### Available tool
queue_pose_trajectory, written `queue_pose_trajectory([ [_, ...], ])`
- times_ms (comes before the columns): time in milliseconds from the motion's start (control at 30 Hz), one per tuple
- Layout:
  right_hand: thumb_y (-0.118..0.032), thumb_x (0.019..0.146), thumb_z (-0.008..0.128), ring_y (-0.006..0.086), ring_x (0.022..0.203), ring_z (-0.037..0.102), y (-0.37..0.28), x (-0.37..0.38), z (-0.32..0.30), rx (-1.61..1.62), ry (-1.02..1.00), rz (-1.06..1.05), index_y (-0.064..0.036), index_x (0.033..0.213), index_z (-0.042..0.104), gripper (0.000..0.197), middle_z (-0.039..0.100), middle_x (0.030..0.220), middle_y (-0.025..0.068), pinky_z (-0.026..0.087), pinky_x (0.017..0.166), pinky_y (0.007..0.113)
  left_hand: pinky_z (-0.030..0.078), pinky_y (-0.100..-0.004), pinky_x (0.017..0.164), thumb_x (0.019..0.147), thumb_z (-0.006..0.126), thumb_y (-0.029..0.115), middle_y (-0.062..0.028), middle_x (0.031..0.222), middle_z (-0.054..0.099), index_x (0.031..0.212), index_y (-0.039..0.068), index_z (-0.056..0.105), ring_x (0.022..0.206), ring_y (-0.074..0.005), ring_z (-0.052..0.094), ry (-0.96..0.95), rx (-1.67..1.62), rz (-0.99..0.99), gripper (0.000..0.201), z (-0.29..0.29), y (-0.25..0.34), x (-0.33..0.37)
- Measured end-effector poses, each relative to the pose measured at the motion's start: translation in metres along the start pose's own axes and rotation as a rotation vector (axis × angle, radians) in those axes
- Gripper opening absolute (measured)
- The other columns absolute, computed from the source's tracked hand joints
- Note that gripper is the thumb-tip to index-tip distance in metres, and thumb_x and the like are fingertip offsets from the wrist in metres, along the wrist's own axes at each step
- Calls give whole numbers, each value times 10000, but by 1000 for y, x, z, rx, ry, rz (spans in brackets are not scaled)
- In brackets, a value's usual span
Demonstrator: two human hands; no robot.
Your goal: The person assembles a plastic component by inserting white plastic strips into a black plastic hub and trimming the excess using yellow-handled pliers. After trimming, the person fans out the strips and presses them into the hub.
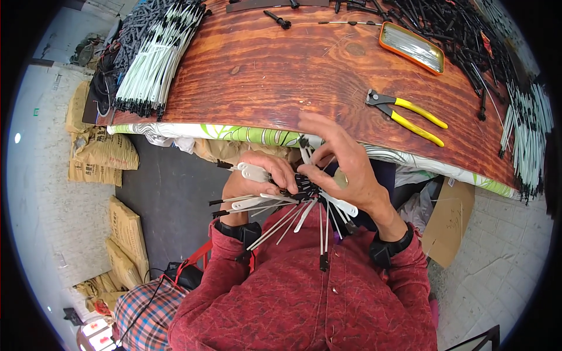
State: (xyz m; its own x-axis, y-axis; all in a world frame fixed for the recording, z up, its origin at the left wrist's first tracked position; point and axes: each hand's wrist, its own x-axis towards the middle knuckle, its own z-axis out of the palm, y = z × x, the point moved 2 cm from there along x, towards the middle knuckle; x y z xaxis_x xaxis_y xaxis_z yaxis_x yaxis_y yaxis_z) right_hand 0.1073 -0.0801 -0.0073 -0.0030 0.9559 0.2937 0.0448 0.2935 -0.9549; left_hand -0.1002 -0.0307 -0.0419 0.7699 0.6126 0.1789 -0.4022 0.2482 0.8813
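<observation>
Above my lap is a frame like an umbrella's, with white ribs (275, 228) fanning out from a black hub (305, 187). Many of the ribs end in black tips. My left hand (254, 172) is closed round the hub's left side, with several flat white strips (256, 172) showing between and beside its fingers. At the hub's right side, my right hand (348, 169) has its thumb and a bent finger drawn together at a white rib (305, 153); another finger is lifted and blurred. The fingertips partly cover the hub.
On the wooden table (263, 76) lie yellow-handled nippers (410, 117), an orange-rimmed tin (411, 47) of thin wires, a white rib bundle (158, 64) at left, and another bundle (527, 134) at right. Black parts (445, 29) are heaped behind. Sacks (105, 149) stand on the left.
</observation>
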Motion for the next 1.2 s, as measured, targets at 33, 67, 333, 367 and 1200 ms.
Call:
queue_pose_trajectory([
  [33, -92, 804, 767, 187, 708, 635, -1, 0, 1, 88, 12, 57, -23, 992, 710, 208, 684, 858, 81, 486, 598, 307, 537, -398, 777, 705, 849, 93, -201, 873, 728, 811, -5, 706, 816, -298, 695, 43, 3, -21, 203, 0, 0, -1],
  [67, -92, 804, 767, 187, 708, 635, 3, 0, -1, 89, 11, 58, -23, 992, 710, 208, 684, 858, 81, 486, 598, 307, 537, -398, 777, 705, 849, 93, -201, 873, 728, 811, -5, 706, 816, -298, 695, 44, 3, -21, 203, 0, 0, -1],
  [333, -74, 814, 760, 142, 705, 621, 26, 3, -8, -100, -325, 100, -16, 909, 711, 121, 677, 814, 57, 481, 603, 282, 557, -393, 774, 687, 860, 81, -213, 865, 721, 813, -20, 696, 836, -307, 711, 108, 2, -27, 230, 3, -1, 1],
  [367, -71, 808, 761, 160, 702, 618, 24, 2, -7, -130, -312, 51, -16, 899, 708, 118, 668, 799, 63, 478, 603, 292, 558, -394, 772, 685, 862, 79, -214, 861, 719, 814, -20, 694, 836, -308, 712, 89, -8, -50, 234, 3, 1, 1],
  [1200, -61, 747, 755, 263, 678, 581, 8, -7, 7, -345, -143, -267, -49, 806, 648, 123, 591, 723, 70, 456, 602, 367, 583, -372, 708, 695, 880, 67, -166, 802, 715, 804, 15, 645, 811, -295, 738, 144, -11, -36, 264, -4, -4, -5],
])
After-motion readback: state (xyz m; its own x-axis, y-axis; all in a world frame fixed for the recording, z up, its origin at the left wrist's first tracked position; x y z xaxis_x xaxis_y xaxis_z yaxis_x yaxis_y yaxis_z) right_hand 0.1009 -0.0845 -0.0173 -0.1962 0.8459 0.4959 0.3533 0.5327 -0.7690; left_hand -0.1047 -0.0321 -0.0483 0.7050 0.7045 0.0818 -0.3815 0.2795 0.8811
